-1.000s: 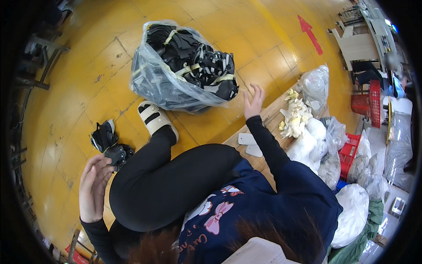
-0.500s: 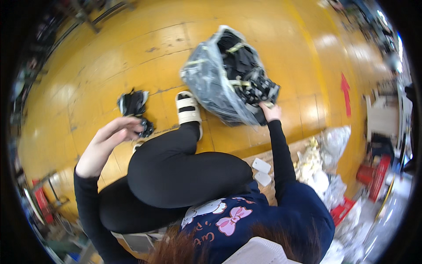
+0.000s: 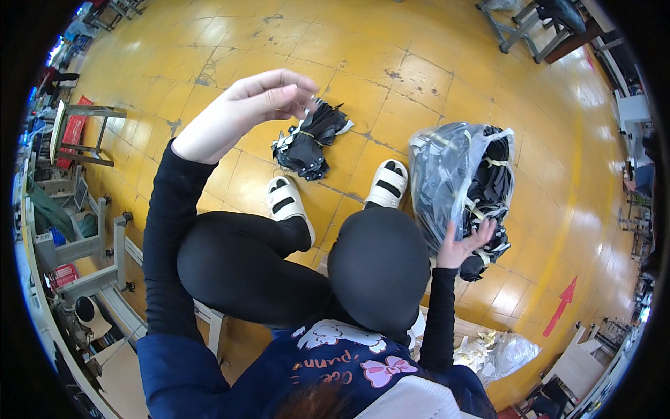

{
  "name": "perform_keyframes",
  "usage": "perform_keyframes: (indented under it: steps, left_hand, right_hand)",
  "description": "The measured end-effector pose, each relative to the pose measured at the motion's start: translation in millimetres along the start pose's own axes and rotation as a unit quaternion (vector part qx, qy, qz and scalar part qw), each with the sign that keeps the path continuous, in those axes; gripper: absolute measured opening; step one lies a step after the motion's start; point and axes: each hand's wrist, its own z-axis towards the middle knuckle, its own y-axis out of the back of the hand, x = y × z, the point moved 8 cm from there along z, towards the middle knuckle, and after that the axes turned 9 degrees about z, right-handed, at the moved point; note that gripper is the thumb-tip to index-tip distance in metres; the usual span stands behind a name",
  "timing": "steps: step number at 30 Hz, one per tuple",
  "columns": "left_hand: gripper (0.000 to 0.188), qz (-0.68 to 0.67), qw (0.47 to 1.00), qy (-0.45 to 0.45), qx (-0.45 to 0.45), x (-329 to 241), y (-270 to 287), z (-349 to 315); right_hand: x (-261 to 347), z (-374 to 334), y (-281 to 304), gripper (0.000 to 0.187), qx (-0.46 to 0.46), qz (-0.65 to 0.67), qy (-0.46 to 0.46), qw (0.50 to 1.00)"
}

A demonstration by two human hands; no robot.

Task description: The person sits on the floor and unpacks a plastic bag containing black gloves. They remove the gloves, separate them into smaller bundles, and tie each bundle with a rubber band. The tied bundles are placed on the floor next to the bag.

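My left hand [image 3: 241,112] is raised over the floor, its fingers loosely bent and apart from the thumb, with nothing seen in it. Under and beyond its fingertips lies a bundle of black straps or strips [image 3: 307,150] with some white pieces, tied with a pale band. My right hand [image 3: 460,248] has its fingers spread at the near edge of a clear plastic bag [image 3: 440,174]. Several tied bundles of black strips [image 3: 492,185] fill the bag's open mouth, and some stick out near my right fingers. Whether those fingers touch the bag cannot be made out.
My feet in cream sandals [image 3: 286,202] stand between the loose bundle and the bag. A box of pale scraps and clear plastic [image 3: 499,353] is at my right. A stool [image 3: 87,133] stands left, and another seat [image 3: 537,28] far right. Work tables line both sides.
The view has swung, so the bag now appears farther right. My right hand has come off the black strips with fingers spread. My left hand has reached forward above the loose bundle.
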Motion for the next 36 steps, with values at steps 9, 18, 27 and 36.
perform_keyframes:
  steps: [9,18,27,36]
  left_hand:
    - [0.034,-0.096,0.946,0.213,0.226,159,-39,-97]
    - [0.052,-0.309,0.949,-0.035,0.059,177,-57,-110]
    - [0.034,-0.288,0.918,-0.104,0.252,177,-101,-43]
    - [0.033,-0.379,0.899,-0.153,0.158,196,-93,-45]
  right_hand:
    - [78,5,-118,0.061,0.237,0.135,0.102,0.957]
    - [51,-1,-170,0.046,0.351,0.136,-0.032,0.926]
    - [136,14,-251,0.036,0.527,0.074,0.15,0.834]
    - [190,-19,-405,0.043,0.61,-0.029,0.537,0.582]
